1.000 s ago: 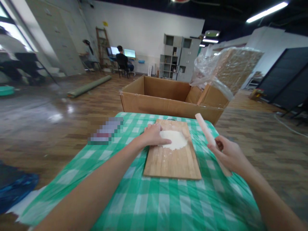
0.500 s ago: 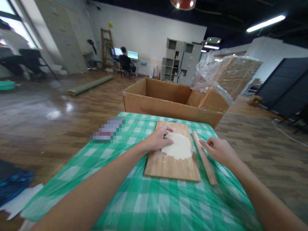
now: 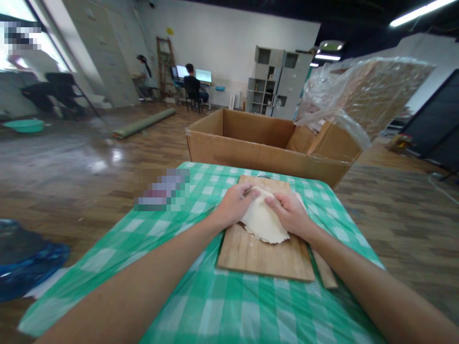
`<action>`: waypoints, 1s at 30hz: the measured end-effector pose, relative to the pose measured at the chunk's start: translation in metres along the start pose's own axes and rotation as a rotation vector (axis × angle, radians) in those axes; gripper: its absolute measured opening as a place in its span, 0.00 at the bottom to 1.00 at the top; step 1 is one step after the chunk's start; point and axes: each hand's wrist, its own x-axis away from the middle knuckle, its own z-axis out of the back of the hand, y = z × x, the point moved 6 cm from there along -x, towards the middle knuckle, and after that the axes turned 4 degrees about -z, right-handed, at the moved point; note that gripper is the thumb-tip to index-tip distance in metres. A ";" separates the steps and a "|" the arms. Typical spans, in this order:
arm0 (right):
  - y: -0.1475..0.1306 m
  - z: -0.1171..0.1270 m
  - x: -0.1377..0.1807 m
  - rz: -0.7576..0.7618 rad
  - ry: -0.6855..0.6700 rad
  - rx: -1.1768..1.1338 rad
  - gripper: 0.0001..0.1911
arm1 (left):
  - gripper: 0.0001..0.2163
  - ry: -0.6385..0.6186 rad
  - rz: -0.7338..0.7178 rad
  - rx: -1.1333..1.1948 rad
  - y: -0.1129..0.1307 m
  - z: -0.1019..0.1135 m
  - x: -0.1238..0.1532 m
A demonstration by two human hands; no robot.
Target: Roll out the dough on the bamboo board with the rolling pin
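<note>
A thin, pale sheet of dough with a ragged near edge lies over the wooden cutting board. My left hand pinches its far left edge, thumb on top. At the far right edge, my right hand is closed on the sheet as well, thumb uppermost. The far edge looks slightly raised between both hands. To the right of the board rests a wooden rolling pin, partly covered by my right hand and forearm.
A green checked cloth covers the table. On its left lies a blurred-out flat object. Beyond the table's far edge stands a large open cardboard box. A blue plastic bag sits at the left, and people sit at the back.
My right hand has moved left from beside the rolling pin onto the dough and gripped it. The far edge of the dough has lifted. The view has shifted slightly.
</note>
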 end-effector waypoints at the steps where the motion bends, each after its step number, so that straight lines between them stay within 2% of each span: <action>1: 0.000 0.000 0.001 0.003 0.012 -0.004 0.27 | 0.14 0.007 0.013 0.022 -0.002 0.000 -0.001; 5: -0.006 0.000 0.004 0.022 -0.016 -0.027 0.26 | 0.15 -0.030 0.073 0.107 -0.009 -0.002 -0.002; 9: -0.009 -0.002 0.008 0.033 -0.055 -0.056 0.25 | 0.16 -0.071 0.020 0.028 -0.001 -0.003 0.000; 12: -0.010 -0.005 0.009 0.042 -0.103 -0.102 0.23 | 0.16 -0.031 -0.035 -0.046 0.007 -0.003 0.004; 17: -0.005 -0.008 0.008 -0.025 -0.180 -0.218 0.25 | 0.14 0.057 -0.090 -0.060 0.014 0.000 0.005; 22: -0.008 -0.013 0.010 -0.131 -0.248 -0.390 0.24 | 0.19 0.075 -0.127 -0.100 0.015 0.001 0.004; 25: -0.017 -0.015 0.009 -0.089 -0.222 -0.424 0.23 | 0.20 0.032 -0.183 -0.182 0.021 -0.006 0.008; 30: -0.025 -0.014 0.008 0.081 -0.103 -0.198 0.26 | 0.19 -0.010 -0.239 -0.313 0.029 -0.015 0.010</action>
